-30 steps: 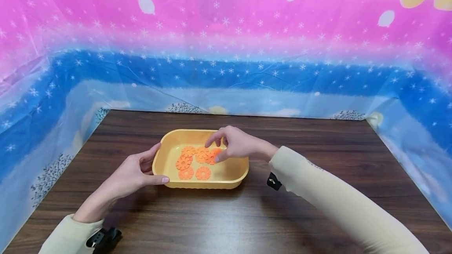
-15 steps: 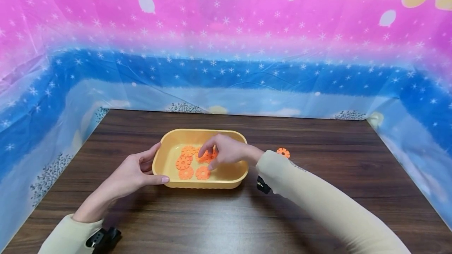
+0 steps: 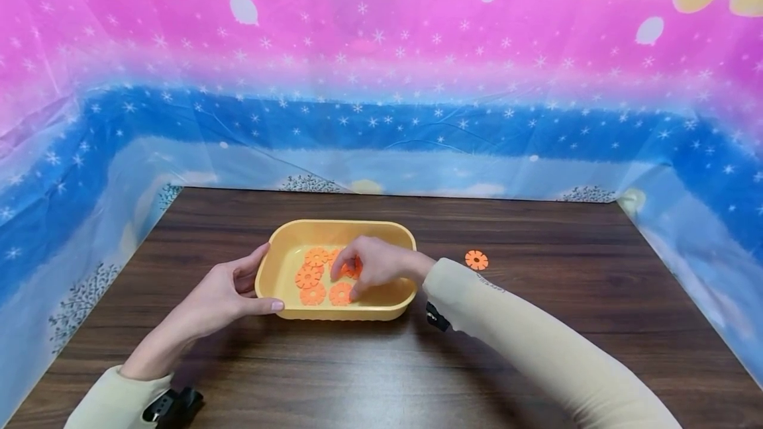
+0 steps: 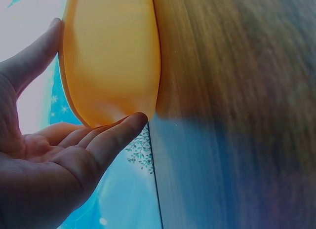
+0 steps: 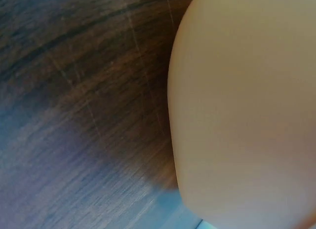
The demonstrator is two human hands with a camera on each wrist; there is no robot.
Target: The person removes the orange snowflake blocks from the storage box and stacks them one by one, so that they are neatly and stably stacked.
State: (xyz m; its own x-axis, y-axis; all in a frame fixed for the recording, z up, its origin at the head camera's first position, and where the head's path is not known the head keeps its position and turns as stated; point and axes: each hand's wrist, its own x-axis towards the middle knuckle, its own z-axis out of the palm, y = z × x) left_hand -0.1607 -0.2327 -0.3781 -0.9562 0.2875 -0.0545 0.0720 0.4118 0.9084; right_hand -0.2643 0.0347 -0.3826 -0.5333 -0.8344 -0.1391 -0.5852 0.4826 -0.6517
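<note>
A yellow plastic tub (image 3: 342,314) stands on the table and holds several orange flower-shaped notched discs (image 3: 308,277). At its left end my left hand (image 3: 223,293) grips it, thumb along the front rim and fingers against the end wall; the left wrist view shows that hand (image 4: 64,160) on the tub (image 4: 113,56). My right hand (image 3: 378,263) reaches inside from the right. Its thumb and forefinger are spread around the edge of a front disc (image 3: 338,294), not visibly pinching it. Only the tub's outer wall (image 5: 242,105) fills the right wrist view; the hand is hidden there.
One orange disc (image 3: 469,260) lies on the dark wooden table (image 3: 369,369), right of the tub and just behind the right sleeve (image 3: 512,316). A pink and blue patterned cloth (image 3: 381,118) encloses the table's back and sides.
An orange disc now shows on the table where the right forearm hid the spot before. My right hand has moved left and nearer inside the tub, toward the front disc. The left hand stays put.
</note>
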